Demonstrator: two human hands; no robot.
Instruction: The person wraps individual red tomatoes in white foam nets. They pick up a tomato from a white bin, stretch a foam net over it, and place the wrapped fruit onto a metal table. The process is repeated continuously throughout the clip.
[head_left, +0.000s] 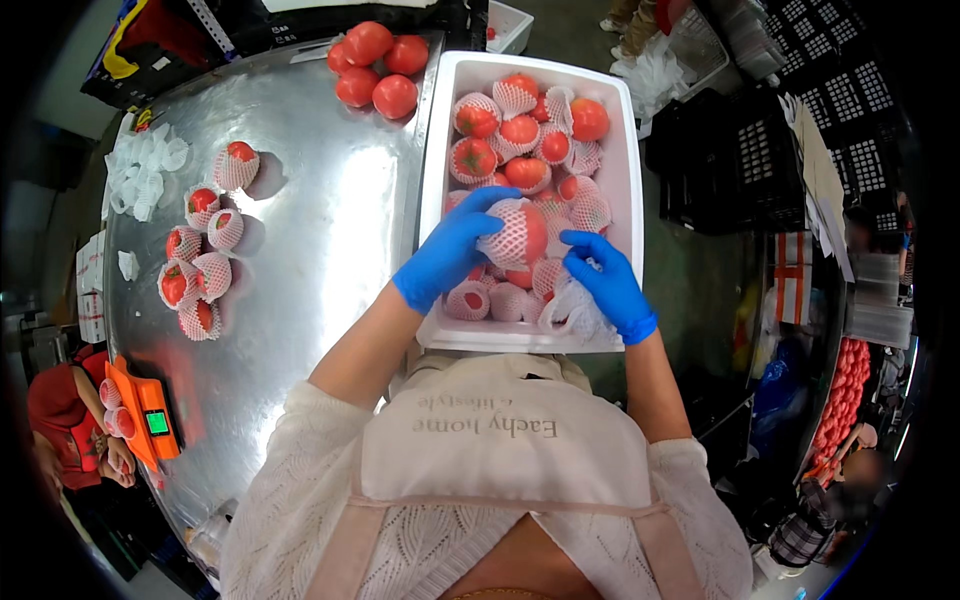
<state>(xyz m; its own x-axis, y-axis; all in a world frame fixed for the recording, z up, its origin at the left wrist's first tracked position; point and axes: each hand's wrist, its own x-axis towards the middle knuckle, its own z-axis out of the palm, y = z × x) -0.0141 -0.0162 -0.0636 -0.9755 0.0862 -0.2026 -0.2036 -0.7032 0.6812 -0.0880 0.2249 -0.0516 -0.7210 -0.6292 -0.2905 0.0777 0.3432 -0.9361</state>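
Note:
My left hand (452, 246), in a blue glove, grips a large red tomato (535, 231) with a white foam net sleeve (506, 238) over part of it. It is held above an open white foam box (634, 187). My right hand (606, 281), also gloved in blue, is just right of that tomato, its fingers bent. A bunch of white foam net sleeves (574, 311) is bundled in it, hanging below the palm. Inside the box lie many tomatoes (476, 156), most of them in net sleeves. Both hands cover part of the box's contents.
On the metal table (315, 187) at left sit bare tomatoes (367, 67), several sleeved tomatoes (201, 270), a pile of foam nets (146, 169) and an orange scale (146, 416). A person in red (71, 420) is beside the scale. Black crates (727, 165) stand at right.

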